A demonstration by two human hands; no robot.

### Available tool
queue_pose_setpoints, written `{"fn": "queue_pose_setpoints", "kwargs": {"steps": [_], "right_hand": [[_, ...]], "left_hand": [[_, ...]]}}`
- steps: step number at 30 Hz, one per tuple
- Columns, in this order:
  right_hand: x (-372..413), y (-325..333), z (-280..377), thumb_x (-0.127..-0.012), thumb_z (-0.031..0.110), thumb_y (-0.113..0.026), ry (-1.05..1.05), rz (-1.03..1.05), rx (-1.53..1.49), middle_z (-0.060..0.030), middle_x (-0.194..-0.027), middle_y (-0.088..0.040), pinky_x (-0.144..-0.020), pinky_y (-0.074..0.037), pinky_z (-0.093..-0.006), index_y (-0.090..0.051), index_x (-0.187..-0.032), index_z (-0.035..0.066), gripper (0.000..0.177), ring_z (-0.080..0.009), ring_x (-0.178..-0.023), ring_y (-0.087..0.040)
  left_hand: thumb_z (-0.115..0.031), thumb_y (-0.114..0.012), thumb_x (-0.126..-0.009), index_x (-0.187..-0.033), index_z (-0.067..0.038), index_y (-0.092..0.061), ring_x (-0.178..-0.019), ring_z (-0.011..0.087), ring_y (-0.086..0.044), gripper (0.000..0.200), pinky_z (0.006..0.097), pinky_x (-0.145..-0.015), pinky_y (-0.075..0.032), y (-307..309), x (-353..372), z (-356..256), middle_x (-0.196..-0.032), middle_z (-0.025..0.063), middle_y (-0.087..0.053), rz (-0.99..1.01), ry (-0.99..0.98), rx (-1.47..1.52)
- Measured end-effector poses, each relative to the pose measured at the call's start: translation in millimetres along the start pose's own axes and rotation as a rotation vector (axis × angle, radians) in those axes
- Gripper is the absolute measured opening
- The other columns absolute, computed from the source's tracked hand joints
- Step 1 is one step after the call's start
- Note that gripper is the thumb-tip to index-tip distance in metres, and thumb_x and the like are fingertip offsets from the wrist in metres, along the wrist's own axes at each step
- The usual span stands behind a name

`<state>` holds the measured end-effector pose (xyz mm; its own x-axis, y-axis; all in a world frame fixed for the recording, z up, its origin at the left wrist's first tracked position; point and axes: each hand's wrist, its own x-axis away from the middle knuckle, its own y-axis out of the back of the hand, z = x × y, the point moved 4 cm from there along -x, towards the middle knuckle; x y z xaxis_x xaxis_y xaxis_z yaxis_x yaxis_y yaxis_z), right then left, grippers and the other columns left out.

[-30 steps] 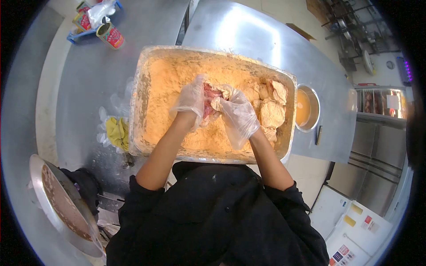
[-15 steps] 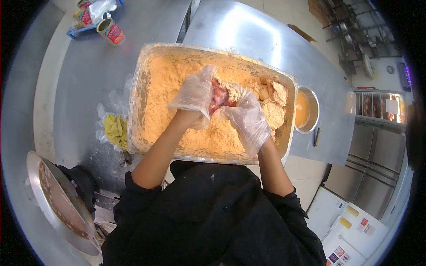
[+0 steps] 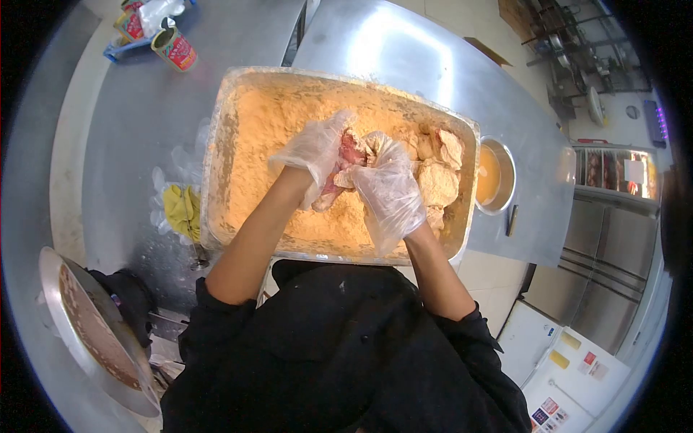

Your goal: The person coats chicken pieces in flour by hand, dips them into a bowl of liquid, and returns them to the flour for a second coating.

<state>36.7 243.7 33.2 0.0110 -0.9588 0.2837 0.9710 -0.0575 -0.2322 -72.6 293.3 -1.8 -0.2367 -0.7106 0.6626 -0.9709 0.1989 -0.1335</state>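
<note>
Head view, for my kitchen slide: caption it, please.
Both gloved hands hold raw meat over a tray of orange powder.

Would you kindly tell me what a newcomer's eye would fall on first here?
Probably the big tray of orange powder at the centre, where the gloved left hand and right hand hold raw meat. Coated pieces sit at the tray's right end; a bowl of yellowish liquid stands beyond.

Bright light from above fills the room, leaving a hard white glare across the table (image 3: 469, 94). A purple lamp (image 3: 661, 124) and a lit cabinet (image 3: 612, 172) glow at right. Fine detail in the meat (image 3: 352, 151) is soft, and the black shirt (image 3: 325, 339) swallows its folds. Fisheye distortion bends the edges; the corners go black.
</note>
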Motion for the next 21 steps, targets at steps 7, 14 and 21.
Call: {"fn": "queue_pose_setpoints", "kwargs": {"steps": [7, 14, 21], "right_hand": [[-0.4, 17.6, -14.7, -0.079, -0.004, -0.058, -0.071, -0.03, -0.171, -0.0051, -0.082, -0.063, -0.058, -0.051, -0.0246, -0.059, -0.092, -0.002, 0.013, -0.0097, -0.069, -0.06], [7.9, 4.4, 4.0, -0.081, -0.005, -0.048, 0.294, -0.053, 0.162, -0.0026, -0.075, -0.062, -0.056, -0.048, -0.0229, -0.06, -0.089, 0.0, 0.015, -0.0077, -0.062, -0.055], [-27.5, 40.4, -20.2, -0.083, -0.005, -0.054, -0.005, -0.009, 0.06, -0.0087, -0.072, -0.066, -0.052, -0.052, -0.0266, -0.065, -0.088, -0.003, 0.013, -0.0132, -0.056, -0.059]], "left_hand": [[-0.044, -0.051, -0.095, -0.09, -0.005, -0.059, -0.06, 0.0163, -0.058, 0.041, 0.0331, -0.054, -0.05, -7.9, -12.8, 24.3, -0.077, 0.0059, -0.06, 0.091, -0.089, 0.254], [-0.027, -0.051, -0.098, -0.107, -0.003, -0.058, -0.08, 0.023, -0.065, 0.027, 0.0355, -0.072, -0.058, -21.1, -9.0, 42.9, -0.1, 0.0123, -0.064, 0.54, 0.118, 0.866], [-0.051, -0.058, -0.091, -0.097, -0.006, -0.054, -0.062, 0.0138, -0.054, 0.045, 0.0277, -0.055, -0.05, 5.7, -21.2, 28.6, -0.078, 0.004, -0.056, 0.135, -0.159, 0.438]]}}
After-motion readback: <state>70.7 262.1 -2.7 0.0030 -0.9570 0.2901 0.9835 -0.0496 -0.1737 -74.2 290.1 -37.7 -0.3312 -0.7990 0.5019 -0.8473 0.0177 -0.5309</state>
